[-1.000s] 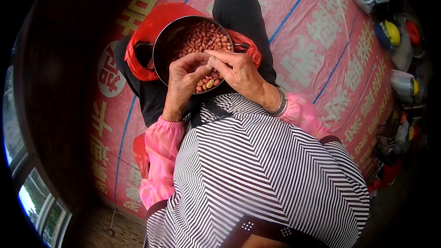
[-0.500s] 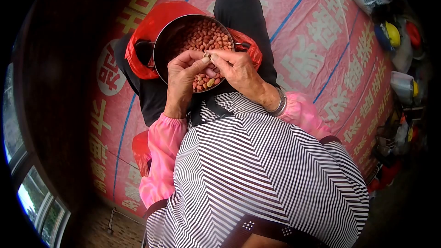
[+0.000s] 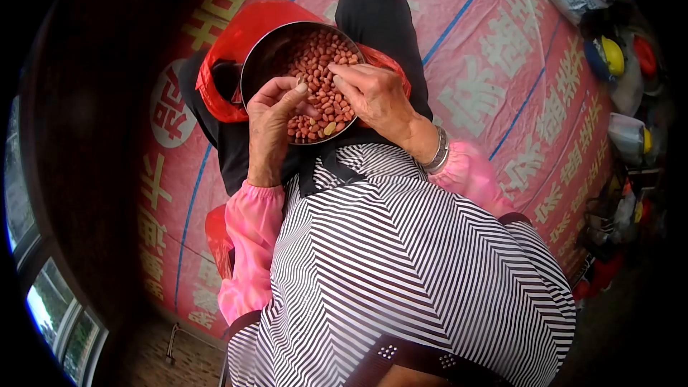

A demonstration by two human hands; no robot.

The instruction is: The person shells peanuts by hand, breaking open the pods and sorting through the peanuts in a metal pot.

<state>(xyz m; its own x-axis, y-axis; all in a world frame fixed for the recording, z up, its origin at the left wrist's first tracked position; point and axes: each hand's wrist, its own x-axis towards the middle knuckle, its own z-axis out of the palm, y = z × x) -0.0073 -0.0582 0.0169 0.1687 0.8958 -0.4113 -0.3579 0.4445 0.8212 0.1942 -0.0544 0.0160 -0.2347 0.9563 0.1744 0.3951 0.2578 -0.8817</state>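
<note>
Peanuts (image 3: 319, 50) — below the fingers (image 3: 350, 72)

The left hand (image 3: 272, 116) and right hand (image 3: 378, 94) have come apart, so more red peanuts (image 3: 324, 98) show between them.

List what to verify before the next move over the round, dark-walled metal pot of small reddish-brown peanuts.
1. Bare left hand apart from bare right hand: ok, a gap separates them.
2. Left hand empty: cannot tell; something small may be pinched there.
3. Right hand empty: cannot tell; nothing clear shows.
4. Only reddish-brown peanuts in the metal pot: not ok, one pale-yellow oblong piece lies near the body-side rim.
5. Pot's base on the shiny red plastic bag: cannot tell, hidden.
</note>
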